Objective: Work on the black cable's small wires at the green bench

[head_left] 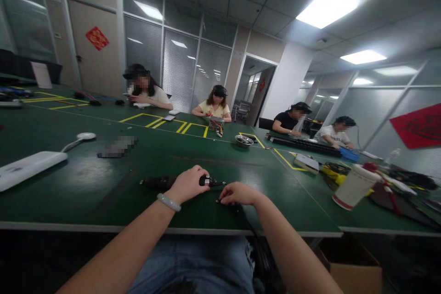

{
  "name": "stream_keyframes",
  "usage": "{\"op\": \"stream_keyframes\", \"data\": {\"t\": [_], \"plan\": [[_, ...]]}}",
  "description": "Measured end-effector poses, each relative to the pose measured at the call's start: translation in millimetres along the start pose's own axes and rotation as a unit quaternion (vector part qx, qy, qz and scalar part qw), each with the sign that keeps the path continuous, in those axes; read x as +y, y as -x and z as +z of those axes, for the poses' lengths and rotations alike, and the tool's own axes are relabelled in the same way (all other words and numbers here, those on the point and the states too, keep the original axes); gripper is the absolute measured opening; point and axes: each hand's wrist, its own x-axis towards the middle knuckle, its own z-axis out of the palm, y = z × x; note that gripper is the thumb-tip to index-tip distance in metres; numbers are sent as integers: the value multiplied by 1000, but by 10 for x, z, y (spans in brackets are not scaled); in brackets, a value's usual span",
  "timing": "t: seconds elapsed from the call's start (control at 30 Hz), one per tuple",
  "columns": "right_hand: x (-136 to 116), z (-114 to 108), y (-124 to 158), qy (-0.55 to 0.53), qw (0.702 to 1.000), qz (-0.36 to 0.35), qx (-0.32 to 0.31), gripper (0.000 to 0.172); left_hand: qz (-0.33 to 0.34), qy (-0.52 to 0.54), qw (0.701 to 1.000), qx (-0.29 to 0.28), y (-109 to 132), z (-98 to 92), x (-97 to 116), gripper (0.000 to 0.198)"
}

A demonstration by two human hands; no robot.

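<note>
In the head view, low centre of the frame, the left hand (188, 185) grips a black tool (165, 181) lying on the green tabletop (103, 183). The right hand (237, 193) pinches a small black part (220, 200) beside the tool's tip; it could slip off the near edge.

Bright ceiling panels (327, 7) glare; edges warped, foreground dim.

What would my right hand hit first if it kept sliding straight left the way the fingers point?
Probably the black tool under your left hand: the right hand points left along the green table, its fingertips near the tool's metal tip. Depth is hard to judge.
</note>
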Motion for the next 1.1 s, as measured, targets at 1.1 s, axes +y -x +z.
{"op": "stream_keyframes", "data": {"t": [1.1], "plan": [[328,51,-151,-174,969,-71,161,33,138,-141,980,41,49,108,331,20]]}}
